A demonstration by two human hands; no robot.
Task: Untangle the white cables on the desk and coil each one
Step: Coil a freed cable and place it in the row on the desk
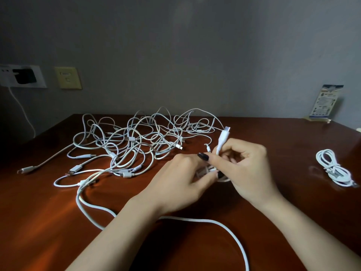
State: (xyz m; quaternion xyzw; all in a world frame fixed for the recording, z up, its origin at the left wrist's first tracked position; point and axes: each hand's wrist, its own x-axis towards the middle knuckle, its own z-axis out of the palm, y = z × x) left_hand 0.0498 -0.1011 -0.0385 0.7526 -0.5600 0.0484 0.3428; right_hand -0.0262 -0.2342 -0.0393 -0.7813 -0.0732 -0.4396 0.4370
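Most of the small coil (208, 170) is hidden between my two hands. Only a few white turns show in the gap, and I cannot count them. My left hand (181, 179) covers it from the near side, with the fingers (203, 156) curled over the turns and holding them together. How far they wrap underneath I cannot see.

My right hand (249, 167) pinches the plug end (222, 140) of the cable low on its long white sleeve. The metal tip stands up and clear above my knuckles, tilted slightly right.

A loose white run (195, 220) passes under my left forearm. It sweeps right and is cut off at the bottom edge, so I cannot tell where it ends.

The tangle (136, 139) lies behind and left of my hands on the brown worktop (283, 137), just beyond my left knuckles. Its strands cross so often that I cannot follow any single cable, though several connectors poke out along its near side. One finished coiled cable (334, 169) lies well apart to my right.

At the back right a blue printed card (326, 102) stands against the wall. Its text is too small and blurred to read. On the wall at left are a socket (21, 76) holding a dark plug and a yellowed wall plate (67, 77) whose marks are illegible.
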